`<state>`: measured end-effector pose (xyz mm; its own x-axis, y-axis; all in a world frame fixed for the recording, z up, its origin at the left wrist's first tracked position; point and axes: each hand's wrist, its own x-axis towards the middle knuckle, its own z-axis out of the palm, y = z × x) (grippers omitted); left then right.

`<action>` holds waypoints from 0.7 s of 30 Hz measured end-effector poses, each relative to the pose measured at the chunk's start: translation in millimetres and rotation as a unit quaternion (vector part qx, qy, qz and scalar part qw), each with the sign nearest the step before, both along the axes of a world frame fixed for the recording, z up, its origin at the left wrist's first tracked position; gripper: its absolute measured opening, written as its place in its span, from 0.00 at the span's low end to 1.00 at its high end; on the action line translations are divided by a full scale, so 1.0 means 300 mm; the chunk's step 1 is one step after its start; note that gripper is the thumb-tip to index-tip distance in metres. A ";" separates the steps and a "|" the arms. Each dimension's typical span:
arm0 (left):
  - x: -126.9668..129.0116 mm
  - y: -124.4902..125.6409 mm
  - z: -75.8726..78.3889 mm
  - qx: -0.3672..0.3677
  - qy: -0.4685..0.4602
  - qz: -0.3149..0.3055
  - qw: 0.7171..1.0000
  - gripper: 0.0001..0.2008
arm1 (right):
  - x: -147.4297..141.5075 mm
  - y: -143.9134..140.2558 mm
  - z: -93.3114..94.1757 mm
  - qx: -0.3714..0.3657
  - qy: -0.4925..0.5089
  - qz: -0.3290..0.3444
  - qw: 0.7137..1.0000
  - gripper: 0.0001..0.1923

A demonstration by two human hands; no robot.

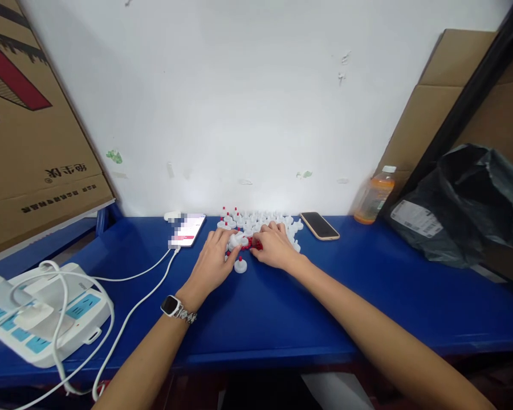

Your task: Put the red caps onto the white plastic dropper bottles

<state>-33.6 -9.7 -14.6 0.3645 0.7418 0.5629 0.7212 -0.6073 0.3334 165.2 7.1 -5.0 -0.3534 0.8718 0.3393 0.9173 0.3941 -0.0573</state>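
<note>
A heap of white plastic caps (265, 218) lies on the blue table against the wall, with small red pieces (248, 244) between my hands. My left hand (214, 255) is curled at the heap's left side, with a white plastic cap (238, 239) between thumb and fingers. At the right side of the red pieces, my right hand (274, 245) has bent fingers drawn together; what they hold is hidden. One white cap with a red tip (240, 265) stands upright just in front of my left thumb. Several more red-tipped caps stand behind my left hand.
A charging phone (188, 230) lies left of the heap, a second phone (320, 226) right of it. Further right are an orange drink bottle (374, 196) and a dark plastic bag (457, 205). A power strip (74, 313) with loose white cables covers the table's left front.
</note>
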 end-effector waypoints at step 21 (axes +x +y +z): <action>0.005 -0.007 0.005 -0.035 -0.003 -0.054 0.998 0.20 | -0.011 0.001 -0.008 -0.166 0.611 0.160 0.757 0.18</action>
